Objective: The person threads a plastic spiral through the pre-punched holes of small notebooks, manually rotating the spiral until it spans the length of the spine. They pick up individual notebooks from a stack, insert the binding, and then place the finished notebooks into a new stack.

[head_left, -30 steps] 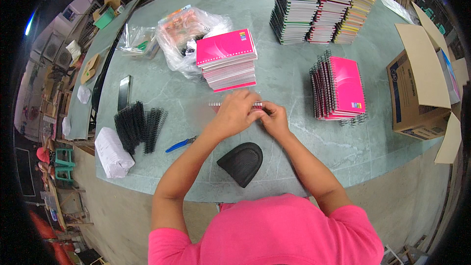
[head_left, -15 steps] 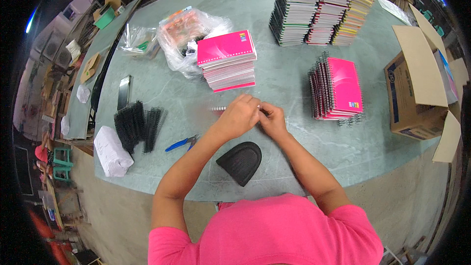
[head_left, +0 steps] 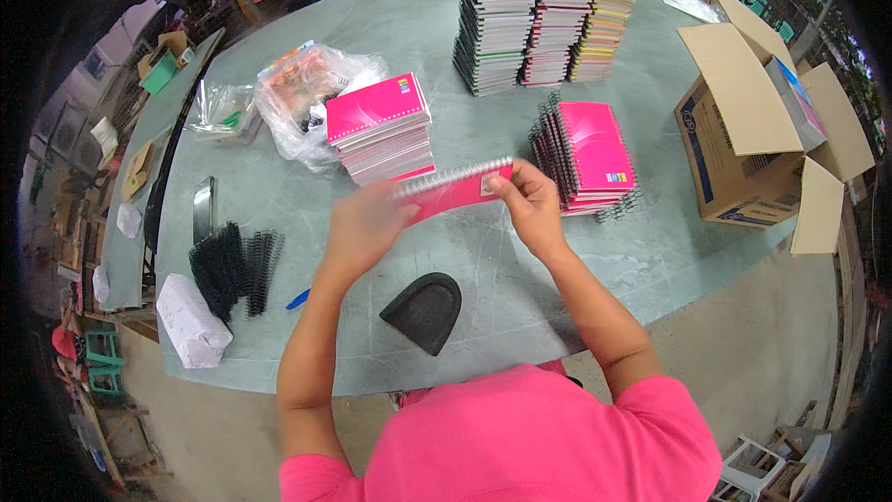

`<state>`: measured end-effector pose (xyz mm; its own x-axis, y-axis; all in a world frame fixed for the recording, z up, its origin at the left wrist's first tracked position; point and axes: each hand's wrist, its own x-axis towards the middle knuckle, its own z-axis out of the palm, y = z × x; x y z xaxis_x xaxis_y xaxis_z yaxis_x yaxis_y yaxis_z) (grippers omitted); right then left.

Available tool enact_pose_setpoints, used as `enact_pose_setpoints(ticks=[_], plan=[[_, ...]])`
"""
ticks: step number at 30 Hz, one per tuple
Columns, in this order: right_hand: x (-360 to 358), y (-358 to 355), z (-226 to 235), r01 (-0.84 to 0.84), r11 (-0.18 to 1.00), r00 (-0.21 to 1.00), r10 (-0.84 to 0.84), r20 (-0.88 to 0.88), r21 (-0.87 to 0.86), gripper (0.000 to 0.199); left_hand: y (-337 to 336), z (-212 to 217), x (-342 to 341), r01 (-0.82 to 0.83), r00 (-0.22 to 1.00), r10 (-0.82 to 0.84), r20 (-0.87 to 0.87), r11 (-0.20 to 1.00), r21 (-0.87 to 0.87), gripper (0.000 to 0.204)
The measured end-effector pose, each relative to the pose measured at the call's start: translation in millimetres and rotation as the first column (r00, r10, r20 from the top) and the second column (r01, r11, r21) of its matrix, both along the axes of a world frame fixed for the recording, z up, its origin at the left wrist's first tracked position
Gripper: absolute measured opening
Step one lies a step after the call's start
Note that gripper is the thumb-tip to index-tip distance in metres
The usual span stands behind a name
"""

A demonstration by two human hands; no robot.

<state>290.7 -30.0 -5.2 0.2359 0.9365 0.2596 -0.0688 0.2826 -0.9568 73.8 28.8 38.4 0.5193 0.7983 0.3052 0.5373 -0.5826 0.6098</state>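
A pink spiral notebook (head_left: 451,195) is held up between my two hands, tilted so its coil edge runs along the top. My left hand (head_left: 367,228), blurred by motion, grips its left end. With thumb in front and fingers behind, my right hand (head_left: 534,209) pinches the right end. Just beyond, a stack of pink punched covers and pages (head_left: 383,135) stands without coils. To the right of my right hand sits a pile of coil-bound pink notebooks (head_left: 597,153). A black rounded wedge-shaped block (head_left: 423,313) lies on the table near me, between my forearms.
Black plastic coils (head_left: 218,271) and a white wrapped bundle (head_left: 193,321) lie at the left. A blue tool handle (head_left: 297,299) shows beside my left forearm. Tall notebook stacks (head_left: 492,28) stand at the back. An open cardboard box (head_left: 743,158) is at the right; plastic bags (head_left: 311,102) lie far left.
The notebook has come up off the table and tilted, showing its pink cover. My hands, close together before, are now apart at its two ends. The whole view has shifted.
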Motion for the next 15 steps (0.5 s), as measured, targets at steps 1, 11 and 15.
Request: enact_pose_setpoints(ticks=[1,11,15], plan=[[0,0,7,0.091,0.996,0.996,-0.091,-0.003,0.023,0.027,-9,9,7,-0.034,0.995,0.034,0.097,0.999,0.005,0.024],[40,-21,82,0.240,0.970,0.970,-0.238,-0.040,0.046,0.050,-52,21,33,0.203,0.965,-0.252,0.079,0.899,0.388,0.030],[129,-21,66,0.339,0.941,0.848,-0.316,0.426,0.024,0.052,-39,8,22,0.161,0.970,-0.204,0.130,0.945,0.284,0.026]])
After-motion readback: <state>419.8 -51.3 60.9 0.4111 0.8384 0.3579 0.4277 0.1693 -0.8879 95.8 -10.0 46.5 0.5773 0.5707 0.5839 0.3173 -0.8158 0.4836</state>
